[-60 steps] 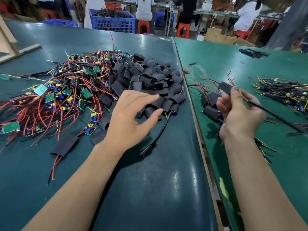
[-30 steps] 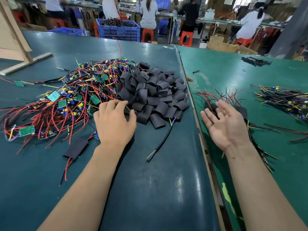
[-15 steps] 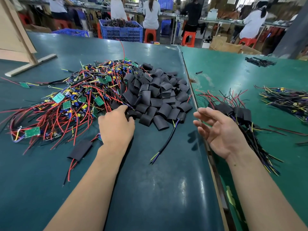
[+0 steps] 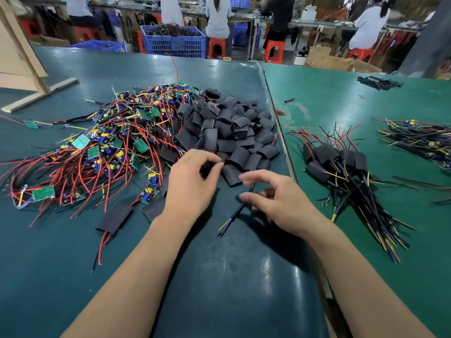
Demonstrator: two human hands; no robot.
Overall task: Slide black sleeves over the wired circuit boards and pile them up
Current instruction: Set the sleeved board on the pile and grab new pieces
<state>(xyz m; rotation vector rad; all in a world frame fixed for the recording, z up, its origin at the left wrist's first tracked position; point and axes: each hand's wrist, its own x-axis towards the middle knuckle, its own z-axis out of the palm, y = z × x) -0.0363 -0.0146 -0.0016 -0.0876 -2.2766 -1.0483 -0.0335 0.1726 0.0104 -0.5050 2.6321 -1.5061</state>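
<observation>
A black sleeve [image 4: 211, 164] is sitting pinched between the thumb and fingers of the left hand [image 4: 191, 185], at the 6 o'clock edge of the heap of black sleeves [image 4: 228, 129] lying near the middle of the dark tabletop [image 4: 219, 276]. The right hand [image 4: 280, 203] is hovering just at 3 o'clock of the left one, fingers loosely spread and gripping nothing, above a black cable [image 4: 235, 213] with coloured ends that is lying on the tabletop. At 9 o'clock of the sleeve heap, touching it, the tangle of wired circuit boards [image 4: 102, 152] is spreading out with red, yellow and black leads. A single sleeved board [image 4: 114, 218] is lying at 7 o'clock of the left hand. On the green tabletop [image 4: 366, 98] at 3 o'clock, the pile of finished sleeved boards [image 4: 334, 159] is resting, with another bundle of wires [image 4: 419, 140] further toward 2 o'clock. A blue crate [image 4: 174, 42] is standing at 12 o'clock beyond the tabletop.
</observation>
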